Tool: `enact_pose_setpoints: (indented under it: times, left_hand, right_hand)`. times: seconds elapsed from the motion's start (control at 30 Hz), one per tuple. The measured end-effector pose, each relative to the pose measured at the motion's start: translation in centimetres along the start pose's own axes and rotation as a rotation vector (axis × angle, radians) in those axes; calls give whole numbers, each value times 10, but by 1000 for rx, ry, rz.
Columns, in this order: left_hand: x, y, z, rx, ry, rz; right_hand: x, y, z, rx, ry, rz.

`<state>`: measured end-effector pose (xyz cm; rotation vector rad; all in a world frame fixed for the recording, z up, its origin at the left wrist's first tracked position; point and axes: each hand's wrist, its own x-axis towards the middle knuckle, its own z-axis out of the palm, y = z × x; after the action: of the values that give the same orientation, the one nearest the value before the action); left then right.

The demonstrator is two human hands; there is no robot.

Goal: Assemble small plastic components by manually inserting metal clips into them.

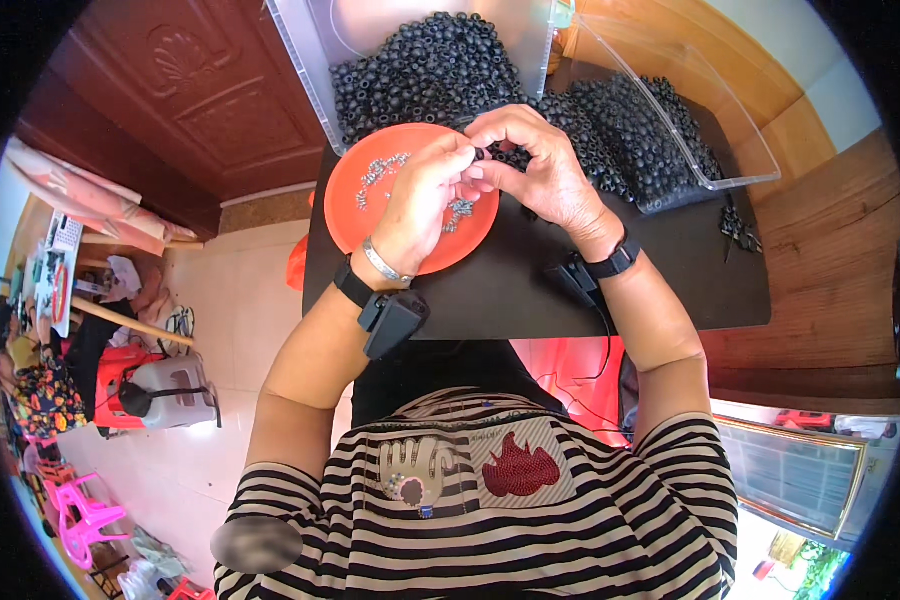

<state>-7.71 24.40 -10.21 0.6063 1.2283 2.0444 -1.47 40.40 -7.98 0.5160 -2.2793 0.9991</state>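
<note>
Over the right edge of a round orange tray (342, 225), my two hands meet with fingertips pinched close together. Between them shows a small black round part (480, 154), much like the ones heaped behind. My left hand (425, 195) is closed on its left side, thumb and fingers together. From the other side my right hand (545, 165) pinches it with thumb and forefinger. Small silvery metal pieces (380, 178) lie scattered in the tray, and some more (458, 213) show beside my left hand. What my curled fingers hide I cannot make out.
Behind the tray a clear bin (305, 60) lies tipped toward me, with black round parts (425, 70) spilling onto the dark table (660, 270). A second clear bin (765, 165) holds more at right. Dark thin pieces (738, 228) lie near the table's right edge.
</note>
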Motion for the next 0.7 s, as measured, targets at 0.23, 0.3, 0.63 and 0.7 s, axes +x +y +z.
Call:
enact_pose_setpoints:
  times: [0.23,0.3,0.63,0.7]
  left_hand:
    - [0,3,-4,9,-34,-6]
    - [0,4,-5,16,-43,-5]
    - [-3,5,-5,23,-40,6]
    - [-2,5,-6,37,-52,15]
  right_hand:
    - [0,0,2,-27,42,-48]
    - [1,0,3,-32,38,-42]
    - [1,-5,4,-78,33,-41]
    - [0,-5,4,-87,23,-27]
